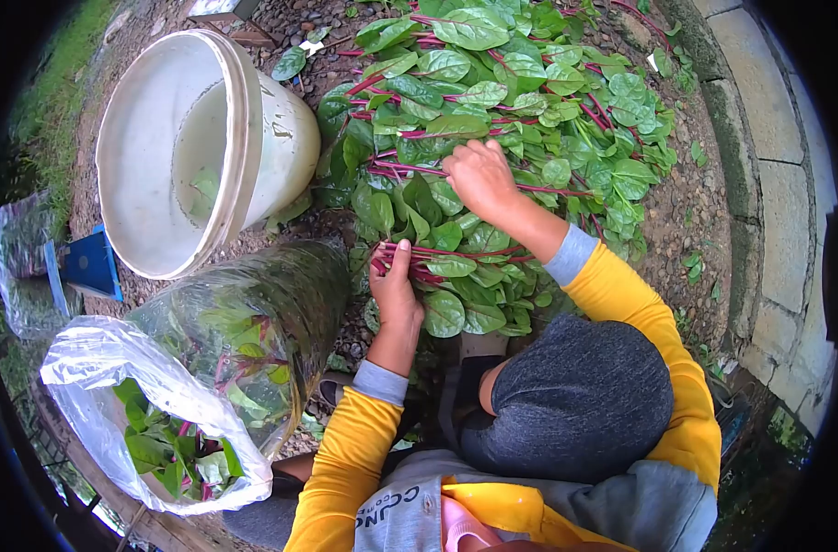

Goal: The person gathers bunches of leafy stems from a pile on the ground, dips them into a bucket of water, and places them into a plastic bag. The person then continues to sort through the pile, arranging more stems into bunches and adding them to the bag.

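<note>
A bunch of Malabar spinach (451,266), with dark red stems and broad green leaves, is gripped in my left hand (396,299). The thumb presses across the stem ends, and the leaves hang off to the right. My right hand (481,184) is closed over a long red stem (552,190) at the near side of a wide pile of the same greens (520,69). The stem sticks out on both sides of its fingers. Fingertips of the right hand are partly hidden among the leaves.
A tilted white bucket (285,138) with some water and a leaf inside stands at the left. Below it lies a clear plastic bag (97,354) containing more greens. A blue object (89,264) sits farther left. Concrete edging (736,184) curves along the right.
</note>
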Available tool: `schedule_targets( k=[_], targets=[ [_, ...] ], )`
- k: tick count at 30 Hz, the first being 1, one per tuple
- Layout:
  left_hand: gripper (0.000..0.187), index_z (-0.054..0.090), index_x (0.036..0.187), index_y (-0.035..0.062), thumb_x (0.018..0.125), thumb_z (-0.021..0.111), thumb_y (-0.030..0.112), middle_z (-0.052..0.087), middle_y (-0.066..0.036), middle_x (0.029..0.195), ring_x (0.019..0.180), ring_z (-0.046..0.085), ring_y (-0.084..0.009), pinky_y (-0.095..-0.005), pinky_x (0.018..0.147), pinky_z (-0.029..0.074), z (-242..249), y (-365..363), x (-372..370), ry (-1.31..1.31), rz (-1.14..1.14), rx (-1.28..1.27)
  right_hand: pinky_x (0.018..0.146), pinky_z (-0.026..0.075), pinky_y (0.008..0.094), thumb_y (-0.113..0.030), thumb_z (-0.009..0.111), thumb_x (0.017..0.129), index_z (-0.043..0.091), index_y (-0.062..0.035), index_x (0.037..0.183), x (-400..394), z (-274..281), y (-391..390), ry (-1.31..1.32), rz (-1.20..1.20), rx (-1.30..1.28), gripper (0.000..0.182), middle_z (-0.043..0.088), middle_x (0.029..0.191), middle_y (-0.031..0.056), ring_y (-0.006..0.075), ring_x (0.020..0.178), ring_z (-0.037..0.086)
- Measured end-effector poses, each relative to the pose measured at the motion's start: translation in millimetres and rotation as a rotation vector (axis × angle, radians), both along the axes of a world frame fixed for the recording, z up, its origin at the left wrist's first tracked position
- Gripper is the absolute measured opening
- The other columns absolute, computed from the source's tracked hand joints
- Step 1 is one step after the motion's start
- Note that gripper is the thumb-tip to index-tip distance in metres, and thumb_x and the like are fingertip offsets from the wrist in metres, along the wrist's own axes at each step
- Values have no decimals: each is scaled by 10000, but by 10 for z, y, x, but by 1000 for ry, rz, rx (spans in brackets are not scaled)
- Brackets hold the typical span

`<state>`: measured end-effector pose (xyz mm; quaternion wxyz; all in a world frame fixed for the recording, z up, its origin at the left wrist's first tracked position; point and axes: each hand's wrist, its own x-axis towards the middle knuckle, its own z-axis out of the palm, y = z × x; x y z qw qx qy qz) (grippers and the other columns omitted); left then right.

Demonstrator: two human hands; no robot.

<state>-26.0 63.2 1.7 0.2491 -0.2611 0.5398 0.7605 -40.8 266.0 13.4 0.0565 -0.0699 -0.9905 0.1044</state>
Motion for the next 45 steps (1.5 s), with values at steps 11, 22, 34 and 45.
schedule_targets(
  k=[11, 22, 34, 45],
  targets=[
    [119, 587, 917, 86, 842, 675, 115, 626, -8, 879, 767, 584, -112, -285, 706, 489, -36, 14, -36, -52, 36, 61, 644, 463, 413, -79, 718, 666, 570, -48, 723, 472, 382, -284, 1, -25, -442, 162, 560, 713, 86, 292, 725, 574],
    [137, 614, 953, 65, 826, 665, 56, 632, -3, 896, 788, 586, -110, -273, 725, 477, -29, 4, -102, -35, 8, 43, 677, 449, 390, -109, 635, 721, 632, -89, 742, 703, 98, -347, -162, 265, -425, 29, 582, 744, 49, 261, 771, 578],
    [77, 598, 860, 82, 830, 643, 27, 614, 15, 830, 734, 560, -89, -249, 700, 458, 1, 49, -55, 5, -18, -4, 708, 503, 412, -118, 550, 768, 662, -46, 779, -350, -15, -183, 15, 124, -199, 132, 601, 844, 137, 300, 830, 602],
    [96, 604, 911, 74, 834, 643, 32, 622, 1, 861, 768, 578, -105, -271, 729, 474, -54, 47, -64, -25, 18, 0, 710, 477, 436, -152, 659, 755, 652, -40, 815, -258, 87, -75, -83, 72, -249, 127, 622, 802, 140, 289, 802, 606]
  ],
)
